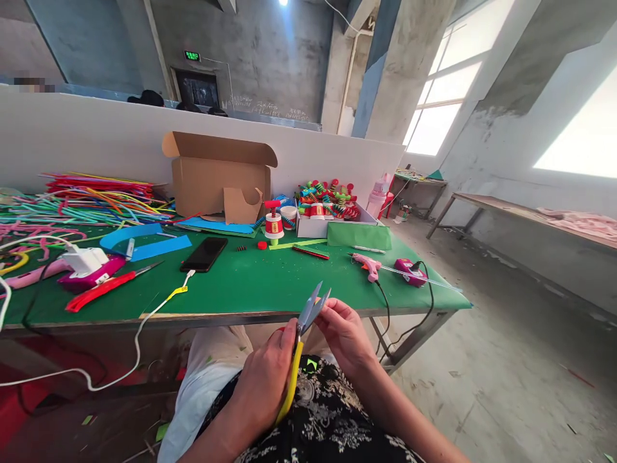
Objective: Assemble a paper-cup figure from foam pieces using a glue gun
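My left hand is closed round a pair of scissors with yellow handles, held over my lap in front of the table edge. Their grey blades point up and away from me, slightly parted. Beside the blade tips, my right hand pinches with thumb and fingers; whatever lies between them is hidden or too small to name. A small bright green scrap rests on my dark patterned clothing just below the hands.
On the green table lie a phone, a red-handled cutter, a pink glue gun and a red-and-white cup figure. Behind stand a cardboard box and a tray of colourful figures. Pipe cleaners heap at left. Cables hang over the edge.
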A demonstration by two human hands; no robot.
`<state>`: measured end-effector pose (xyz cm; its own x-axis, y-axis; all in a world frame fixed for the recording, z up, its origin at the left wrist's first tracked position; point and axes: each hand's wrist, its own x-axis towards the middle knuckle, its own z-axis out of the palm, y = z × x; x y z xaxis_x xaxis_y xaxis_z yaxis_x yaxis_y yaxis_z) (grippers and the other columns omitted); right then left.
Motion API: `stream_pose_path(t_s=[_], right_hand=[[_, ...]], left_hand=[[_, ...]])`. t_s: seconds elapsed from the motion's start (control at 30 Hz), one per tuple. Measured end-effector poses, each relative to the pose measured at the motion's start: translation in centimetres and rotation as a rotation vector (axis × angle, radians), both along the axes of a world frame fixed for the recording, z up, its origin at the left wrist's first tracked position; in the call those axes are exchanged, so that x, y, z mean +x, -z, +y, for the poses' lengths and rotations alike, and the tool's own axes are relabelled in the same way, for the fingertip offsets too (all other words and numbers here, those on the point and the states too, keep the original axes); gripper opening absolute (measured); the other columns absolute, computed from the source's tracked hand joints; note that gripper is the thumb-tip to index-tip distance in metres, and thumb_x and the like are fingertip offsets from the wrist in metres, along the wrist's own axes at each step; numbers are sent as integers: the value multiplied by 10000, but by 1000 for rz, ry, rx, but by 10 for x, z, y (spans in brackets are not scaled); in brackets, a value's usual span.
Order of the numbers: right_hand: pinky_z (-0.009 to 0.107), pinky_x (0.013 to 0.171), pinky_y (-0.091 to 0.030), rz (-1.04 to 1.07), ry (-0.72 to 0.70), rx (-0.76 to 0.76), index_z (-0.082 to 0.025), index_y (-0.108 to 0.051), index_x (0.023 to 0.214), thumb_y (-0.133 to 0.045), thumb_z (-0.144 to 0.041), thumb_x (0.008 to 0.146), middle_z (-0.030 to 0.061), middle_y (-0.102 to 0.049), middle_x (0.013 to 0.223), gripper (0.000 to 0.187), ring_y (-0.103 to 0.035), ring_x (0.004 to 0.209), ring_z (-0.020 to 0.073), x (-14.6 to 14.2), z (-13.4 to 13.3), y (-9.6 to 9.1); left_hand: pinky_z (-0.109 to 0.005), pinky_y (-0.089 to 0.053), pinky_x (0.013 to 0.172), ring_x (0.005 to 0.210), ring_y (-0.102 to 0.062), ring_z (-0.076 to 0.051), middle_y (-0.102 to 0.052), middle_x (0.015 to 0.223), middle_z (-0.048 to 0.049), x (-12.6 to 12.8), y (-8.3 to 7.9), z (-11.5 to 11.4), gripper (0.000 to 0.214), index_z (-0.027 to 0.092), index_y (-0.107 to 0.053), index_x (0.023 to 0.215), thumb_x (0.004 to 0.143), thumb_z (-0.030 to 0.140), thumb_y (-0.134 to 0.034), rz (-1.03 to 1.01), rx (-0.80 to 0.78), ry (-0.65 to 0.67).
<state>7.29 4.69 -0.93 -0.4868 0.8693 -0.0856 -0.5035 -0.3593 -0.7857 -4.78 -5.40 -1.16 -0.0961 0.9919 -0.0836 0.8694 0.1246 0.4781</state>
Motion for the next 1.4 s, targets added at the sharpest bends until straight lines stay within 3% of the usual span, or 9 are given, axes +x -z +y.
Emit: stream_pose_path(t_s=[0.37, 1.03, 1.4], right_hand=[[189, 691, -483, 2, 6, -21, -168, -706, 603, -941, -308, 498, -19, -699, 671, 293, -594, 645, 79, -1, -2, -2], [221, 725, -503, -3, 14, 18, -177, -708, 634, -918, -300, 557, -7, -713, 713, 255, -612, 668, 101, 1, 0, 1], [228, 737, -497, -15, 14, 23, -184, -709, 626, -918, -313, 555, -7, -721, 727, 255, -614, 682, 104, 1, 0, 1]], left_hand=[[-413, -502, 945, 1154, -623, -276, -587, 1343, -158, 2, -4, 0, 589, 160, -294, 1466, 884, 106, -369, -29, 18, 5], [-424, -498, 929, 1148, -619, -285, -589, 1330, -168, 3, -10, -1, 588, 146, -260, 1477, 896, 110, -344, -7, -47, -1], [-405, -504, 925, 1158, -620, -278, -592, 1332, -158, 1, -7, -2, 595, 159, -268, 1473, 888, 117, -364, -49, 6, 21]])
